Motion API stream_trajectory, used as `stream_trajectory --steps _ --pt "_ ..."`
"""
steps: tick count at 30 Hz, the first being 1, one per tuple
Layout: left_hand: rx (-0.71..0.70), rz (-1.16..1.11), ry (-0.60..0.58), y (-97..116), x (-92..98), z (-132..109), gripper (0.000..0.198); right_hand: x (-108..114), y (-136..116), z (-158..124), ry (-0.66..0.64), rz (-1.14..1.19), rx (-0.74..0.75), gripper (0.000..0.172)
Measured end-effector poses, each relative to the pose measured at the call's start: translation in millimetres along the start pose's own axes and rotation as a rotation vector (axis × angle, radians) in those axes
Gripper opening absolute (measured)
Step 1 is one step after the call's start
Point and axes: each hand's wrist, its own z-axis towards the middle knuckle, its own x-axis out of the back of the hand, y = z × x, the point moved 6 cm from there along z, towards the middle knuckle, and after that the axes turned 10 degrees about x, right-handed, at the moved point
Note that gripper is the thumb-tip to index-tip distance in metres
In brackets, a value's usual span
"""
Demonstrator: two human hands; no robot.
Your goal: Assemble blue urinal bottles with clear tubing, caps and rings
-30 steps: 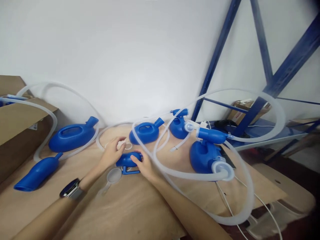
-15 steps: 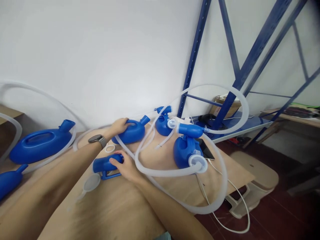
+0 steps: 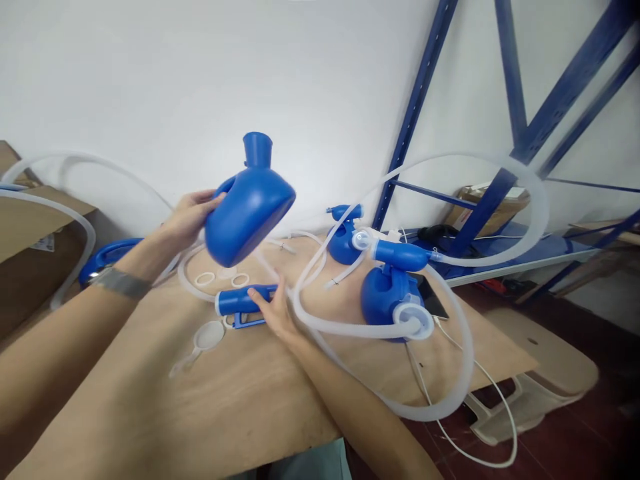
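Observation:
My left hand (image 3: 187,217) is closed on the handle of a blue plastic bottle (image 3: 247,210) and holds it in the air above the wooden table (image 3: 240,400), its neck pointing up. My right hand (image 3: 275,310) rests on a blue tube-shaped part (image 3: 240,301) lying on the table, with the fingers wrapped over its right end. A clear hose (image 3: 350,327) loops just right of that hand. Two white rings (image 3: 223,279) and a clear cap with a tab (image 3: 205,339) lie near the blue part.
Two more blue bottles (image 3: 387,293) with hoses attached stand at the table's right, another (image 3: 107,253) lies at the left behind my arm. A cardboard box (image 3: 35,233) is at far left. Blue shelf struts (image 3: 415,113) rise at the right, a beige stool (image 3: 545,373) below.
My left hand has lifted the blue bottle off the table and turned its neck upward. The right hand stays on the blue tube-shaped part.

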Motion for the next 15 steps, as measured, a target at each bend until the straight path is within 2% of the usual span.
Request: stream_trajectory --steps 2,4,5,7,8,11,15 --pt "-0.014 0.105 0.056 4.4 42.2 -28.5 0.069 6.4 11.2 2.3 0.048 0.006 -0.103 0.140" --pt "0.043 0.314 0.113 -2.8 85.6 -55.8 0.076 11.7 24.2 6.8 0.097 0.014 -0.185 0.133" --pt "0.118 0.448 0.137 -12.0 106.8 -67.7 0.079 13.1 30.9 9.6 0.117 0.020 -0.222 0.129" --pt "0.281 0.624 0.107 -37.3 141.9 -87.4 0.088 13.3 42.9 15.4 0.140 0.030 -0.278 0.120" --pt "0.319 0.692 0.090 -48.9 155.3 -94.9 0.089 12.2 47.7 17.8 0.141 0.025 -0.301 0.117" --pt "0.370 0.750 0.082 -77.7 178.3 -109.1 0.087 7.1 54.5 22.4 0.117 -0.047 -0.319 0.117" --pt "0.369 0.712 0.051 -98.8 175.9 -116.1 0.086 -1.4 48.3 24.7 0.039 -0.192 -0.178 0.113"
